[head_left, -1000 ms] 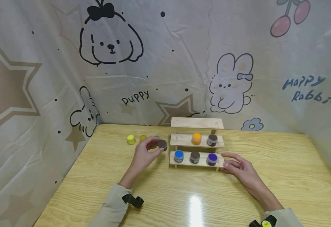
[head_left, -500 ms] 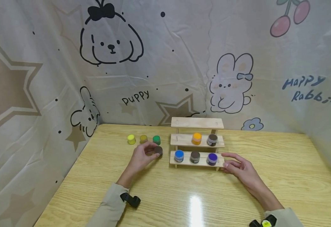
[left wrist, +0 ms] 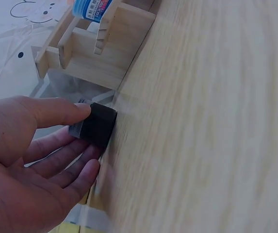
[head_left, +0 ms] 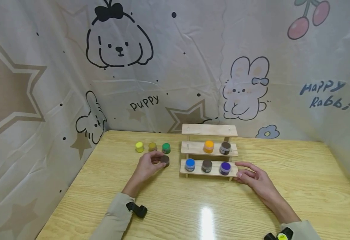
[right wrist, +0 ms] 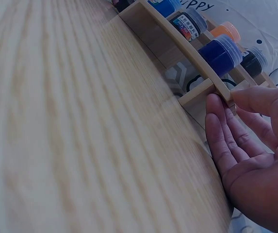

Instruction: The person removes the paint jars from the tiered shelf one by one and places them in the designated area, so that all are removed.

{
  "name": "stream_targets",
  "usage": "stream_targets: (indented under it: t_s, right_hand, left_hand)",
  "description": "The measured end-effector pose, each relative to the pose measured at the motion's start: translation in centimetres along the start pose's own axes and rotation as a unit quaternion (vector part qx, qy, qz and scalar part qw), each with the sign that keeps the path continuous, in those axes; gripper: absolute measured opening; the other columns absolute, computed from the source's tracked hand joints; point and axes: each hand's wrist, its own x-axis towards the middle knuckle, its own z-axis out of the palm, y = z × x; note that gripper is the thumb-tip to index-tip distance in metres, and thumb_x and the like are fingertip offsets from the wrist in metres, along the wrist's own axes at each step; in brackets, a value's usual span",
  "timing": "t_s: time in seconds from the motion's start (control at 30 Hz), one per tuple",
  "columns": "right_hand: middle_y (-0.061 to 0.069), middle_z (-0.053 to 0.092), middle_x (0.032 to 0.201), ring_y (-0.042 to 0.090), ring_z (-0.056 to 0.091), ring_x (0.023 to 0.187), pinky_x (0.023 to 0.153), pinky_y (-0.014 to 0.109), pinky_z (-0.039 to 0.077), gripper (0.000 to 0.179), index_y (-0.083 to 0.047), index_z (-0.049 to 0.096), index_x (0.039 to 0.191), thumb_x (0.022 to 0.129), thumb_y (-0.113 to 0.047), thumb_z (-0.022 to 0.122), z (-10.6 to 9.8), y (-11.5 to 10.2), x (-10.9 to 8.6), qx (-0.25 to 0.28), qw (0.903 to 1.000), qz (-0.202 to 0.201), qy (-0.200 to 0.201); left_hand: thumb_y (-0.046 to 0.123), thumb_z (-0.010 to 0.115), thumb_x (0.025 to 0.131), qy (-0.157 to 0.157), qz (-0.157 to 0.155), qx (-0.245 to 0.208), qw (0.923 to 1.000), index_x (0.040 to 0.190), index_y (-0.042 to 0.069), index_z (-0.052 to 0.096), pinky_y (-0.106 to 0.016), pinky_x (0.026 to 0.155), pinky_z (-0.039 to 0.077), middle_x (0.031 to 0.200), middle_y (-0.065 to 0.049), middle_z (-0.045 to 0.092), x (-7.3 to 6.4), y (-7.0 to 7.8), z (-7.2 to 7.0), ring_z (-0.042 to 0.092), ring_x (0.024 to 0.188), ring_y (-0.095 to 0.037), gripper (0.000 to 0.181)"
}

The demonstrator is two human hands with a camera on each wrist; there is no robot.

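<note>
My left hand (head_left: 144,168) pinches a small dark paint jar (head_left: 165,161) between thumb and fingers, at the tabletop left of a three-step wooden rack (head_left: 209,130). In the left wrist view the jar (left wrist: 100,125) stands on or just over the wood; I cannot tell which. My right hand (head_left: 257,181) grips the right end of the rack's lowest step with thumb and fingers. That step bears a blue jar (head_left: 190,165), a dark jar (head_left: 207,166) and a purple jar (head_left: 225,168). On the middle step sit an orange jar (head_left: 209,146) and a dark brown jar (head_left: 225,148).
Behind the left hand, a yellow jar (head_left: 139,147), an olive jar (head_left: 152,147) and a green jar (head_left: 166,148) stand in a row on the wooden table (head_left: 175,206). A printed cloth (head_left: 181,66) hangs behind the table and along its sides.
My left hand has carried the dark jar down and left, away from the rack, uncovering the green jar. The right hand keeps its grip on the rack.
</note>
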Motion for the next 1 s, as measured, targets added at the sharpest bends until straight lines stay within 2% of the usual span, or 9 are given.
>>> stream_targets:
  t_s: [0.4,1.0]
  right_hand:
    - [0.013,0.073,0.111,0.02,0.072,0.098,0.087,0.033,0.06,0.052,0.007,0.045,0.147,0.103,-0.014,0.063,0.03,-0.1,-0.07,-0.002,1.0,-0.004,0.003]
    - [0.014,0.073,0.112,0.02,0.072,0.098,0.088,0.032,0.06,0.052,0.006,0.045,0.148,0.104,-0.016,0.063,-0.01,-0.13,-0.05,-0.005,1.0,0.003,0.001]
  left_hand:
    - [-0.006,0.076,0.088,-0.013,0.005,0.006,0.9999,0.116,-0.005,0.069,-0.042,0.093,0.058,0.113,-0.016,0.07,-0.03,0.13,-0.29,0.069,0.105,-0.032,0.029]
    - [-0.004,0.078,0.088,-0.009,0.005,0.011,0.9999,0.117,-0.004,0.069,-0.044,0.093,0.058,0.115,-0.016,0.07,-0.03,0.35,-0.37,0.068,0.106,-0.032,0.031]
